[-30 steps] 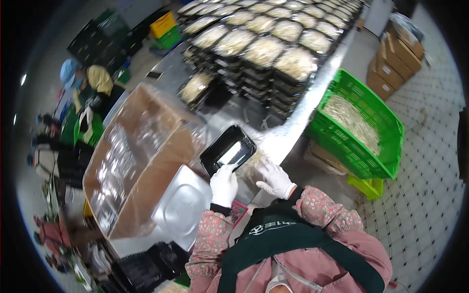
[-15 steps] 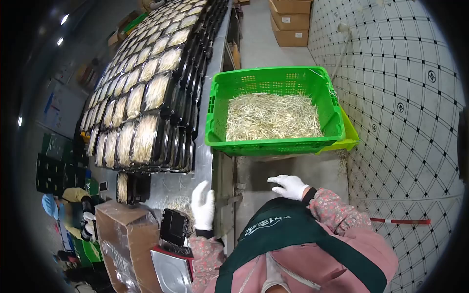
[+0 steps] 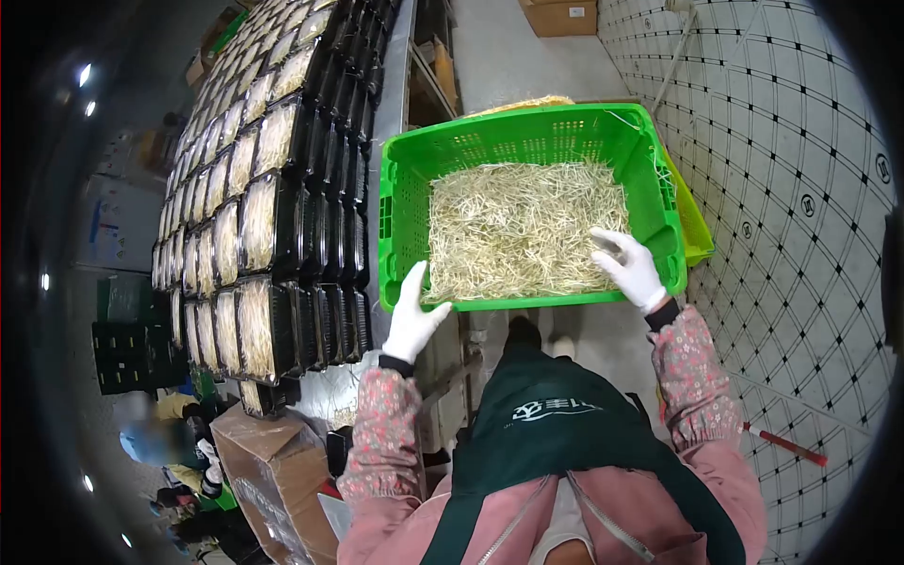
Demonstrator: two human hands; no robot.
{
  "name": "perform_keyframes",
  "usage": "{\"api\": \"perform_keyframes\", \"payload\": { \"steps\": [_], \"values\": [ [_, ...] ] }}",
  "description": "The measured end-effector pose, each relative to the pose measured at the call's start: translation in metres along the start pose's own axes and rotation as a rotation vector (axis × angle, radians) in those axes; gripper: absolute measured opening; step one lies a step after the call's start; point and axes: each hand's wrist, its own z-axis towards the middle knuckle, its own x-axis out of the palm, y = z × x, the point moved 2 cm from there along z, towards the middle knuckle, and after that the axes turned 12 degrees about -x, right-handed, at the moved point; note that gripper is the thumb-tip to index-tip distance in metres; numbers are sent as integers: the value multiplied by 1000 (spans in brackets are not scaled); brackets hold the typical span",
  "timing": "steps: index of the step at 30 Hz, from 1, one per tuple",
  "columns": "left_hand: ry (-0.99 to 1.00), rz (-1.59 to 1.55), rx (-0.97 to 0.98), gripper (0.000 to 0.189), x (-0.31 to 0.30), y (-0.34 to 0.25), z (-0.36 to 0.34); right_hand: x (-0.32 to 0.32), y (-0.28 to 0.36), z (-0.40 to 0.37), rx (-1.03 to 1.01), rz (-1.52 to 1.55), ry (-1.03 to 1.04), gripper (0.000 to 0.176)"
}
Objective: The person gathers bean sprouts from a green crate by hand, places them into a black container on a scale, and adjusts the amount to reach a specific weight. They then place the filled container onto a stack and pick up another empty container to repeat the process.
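Note:
A green crate (image 3: 527, 304) holds a layer of pale, thin sprout-like strands (image 3: 523, 226). My left hand (image 3: 411, 315), in a white glove, is at the crate's near left corner with thumb and fingers spread, nothing in it. My right hand (image 3: 633, 270), also gloved in white, reaches over the near right part of the crate, just above the strands. Its fingers are apart and hold nothing that I can see. Whether either hand touches the rim is hard to tell.
Stacked black trays of pale strands (image 3: 259, 221) stand left on a metal table (image 3: 388, 104). A brown carton (image 3: 273, 471) is at lower left. A yellow-green crate (image 3: 692, 221) shows behind the green one. Co-workers (image 3: 174, 443) are at far left.
Both hands have moved forward to the green crate, the left to its near left corner, the right over its near right part. The view has shifted, and the black tray near my left hand is mostly hidden.

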Motion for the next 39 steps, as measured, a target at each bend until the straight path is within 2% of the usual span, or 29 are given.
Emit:
{"api": "perform_keyframes", "payload": {
  "steps": [2,5,6,7,8,10,11,12,14,15,16,17,18,19,20,22,23,26,27,28,29,30,32,34,35,36,37,38,39],
  "values": [
    [92,189,91,91,12,14,45,21,-15,31,-97,-171,144,54],
    [329,425,67,115,40,38,101,75,-56,64,-18,-499,531,81],
    [381,494,53,120,51,43,113,97,-74,68,-17,-483,619,96],
    [398,499,130,132,63,52,122,112,-69,73,27,-529,711,104],
    [425,593,112,138,71,46,124,128,-58,77,73,-571,802,112],
    [515,761,26,141,77,17,122,153,-41,85,228,-704,987,124],
    [545,729,21,144,90,29,127,168,-68,81,198,-653,1005,127],
    [555,786,20,128,90,16,129,174,-68,86,220,-661,1054,121],
    [547,687,-27,98,106,41,146,193,-109,81,209,-632,1003,92],
    [458,579,82,69,101,42,148,184,-103,90,165,-545,954,80],
    [363,453,189,54,96,44,151,173,-98,94,121,-454,907,68],
    [356,351,139,51,78,19,151,163,-88,97,79,-357,863,58],
    [343,248,87,49,61,-6,153,151,-84,97,48,-339,628,41],
    [389,262,14,51,60,-3,160,145,-98,101,147,-344,717,42],
    [413,323,50,51,64,12,156,143,-109,101,247,-341,806,44],
    [423,455,173,53,79,40,178,122,-103,123,184,-304,755,50],
    [596,448,-26,63,69,14,190,113,-103,129,162,-280,735,53],
    [491,438,35,76,62,8,226,83,-146,175,4,-557,673,72],
    [497,325,-40,89,70,22,245,75,-164,197,147,-518,693,74],
    [471,242,-96,94,72,24,264,67,-172,213,188,-531,604,72],
    [356,312,-108,96,80,33,278,66,-190,226,216,-511,538,70],
    [238,382,-114,99,91,41,290,71,-204,231,118,-617,393,70],
    [163,495,-174,101,121,52,298,88,-220,237,244,-747,439,70],
    [231,527,-165,93,135,29,270,103,-210,211,214,-704,527,68],
    [284,541,-93,84,134,17,250,108,-195,199,189,-687,568,67],
    [296,525,81,71,141,31,225,109,-166,190,415,-390,845,61],
    [402,629,138,54,132,10,194,123,-176,137,-17,-589,639,56],
    [380,616,269,46,125,-2,162,109,-132,123,64,-536,920,55],
    [502,627,315,47,118,2,138,109,-142,83,-49,-383,883,58]
  ]
}}
